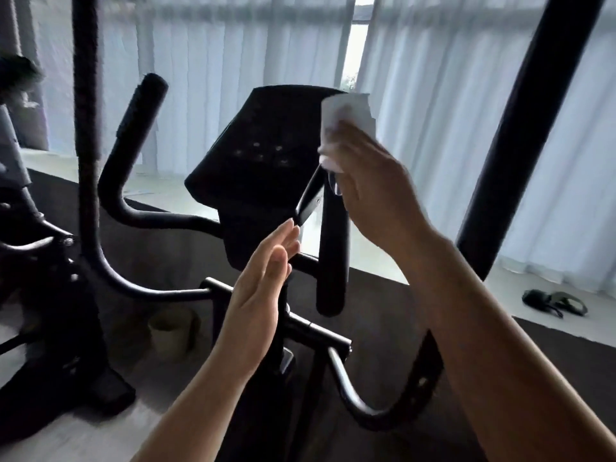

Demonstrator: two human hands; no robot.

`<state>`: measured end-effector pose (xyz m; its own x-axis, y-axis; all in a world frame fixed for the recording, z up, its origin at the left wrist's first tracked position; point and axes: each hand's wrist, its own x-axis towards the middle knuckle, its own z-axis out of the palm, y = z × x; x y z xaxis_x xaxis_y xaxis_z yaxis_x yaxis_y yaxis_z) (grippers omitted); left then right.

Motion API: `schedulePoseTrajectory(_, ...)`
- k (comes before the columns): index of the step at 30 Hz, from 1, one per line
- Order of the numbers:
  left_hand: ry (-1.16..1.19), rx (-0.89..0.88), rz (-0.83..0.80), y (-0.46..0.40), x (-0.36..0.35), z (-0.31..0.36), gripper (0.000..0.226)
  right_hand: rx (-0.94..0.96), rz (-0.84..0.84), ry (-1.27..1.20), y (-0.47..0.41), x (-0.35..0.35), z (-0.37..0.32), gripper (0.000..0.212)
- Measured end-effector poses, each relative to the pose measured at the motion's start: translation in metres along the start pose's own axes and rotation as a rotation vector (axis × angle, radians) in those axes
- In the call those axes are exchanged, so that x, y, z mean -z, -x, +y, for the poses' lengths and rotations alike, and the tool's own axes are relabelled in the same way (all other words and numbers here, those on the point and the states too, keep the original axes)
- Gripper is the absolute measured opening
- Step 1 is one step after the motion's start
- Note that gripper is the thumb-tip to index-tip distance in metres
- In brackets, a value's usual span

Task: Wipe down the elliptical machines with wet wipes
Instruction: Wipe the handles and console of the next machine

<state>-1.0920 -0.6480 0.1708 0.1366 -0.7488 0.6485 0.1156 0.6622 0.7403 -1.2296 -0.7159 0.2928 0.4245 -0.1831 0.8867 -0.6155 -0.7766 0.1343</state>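
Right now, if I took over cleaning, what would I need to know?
Right hand holds the wet wipe up at the top right corner of the elliptical's console.
Left hand is open, holding nothing, fingertips near the console's lower edge.
Done: cannot tell how much is already wiped.
Left: finish the console, then the curved handlebars and the tall black poles. Another machine stands on the left.

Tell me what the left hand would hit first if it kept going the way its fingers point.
Most likely the lower edge of the black console: the left hand is open, fingers aimed up and forward at it. Depth is unclear, so they may already be touching.
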Motion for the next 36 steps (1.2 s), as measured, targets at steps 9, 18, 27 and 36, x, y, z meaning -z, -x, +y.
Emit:
schedulePoseTrajectory(9, 0.15, 0.14, -0.024, 0.002, 0.007, -0.017, 0.036, 0.382, -0.372, 0.216, 0.1, 0.004, -0.025, 0.023)
schedulePoseTrajectory(18, 0.261, 0.345, -0.154, 0.01, -0.007, -0.032, 0.065, 0.279, -0.334, 0.185, 0.052, 0.044, -0.033, 0.038)
schedulePoseTrajectory(27, 0.399, 0.367, -0.123, 0.015, -0.007, -0.042, 0.057, 0.427, -0.565, 0.619, -0.053, 0.027, -0.017, 0.032)
schedulePoseTrajectory(36, 0.363, 0.367, 0.007, 0.032, 0.008, -0.058, 0.046, 0.572, -0.507, 0.5, 0.047, 0.012, -0.025, 0.022)
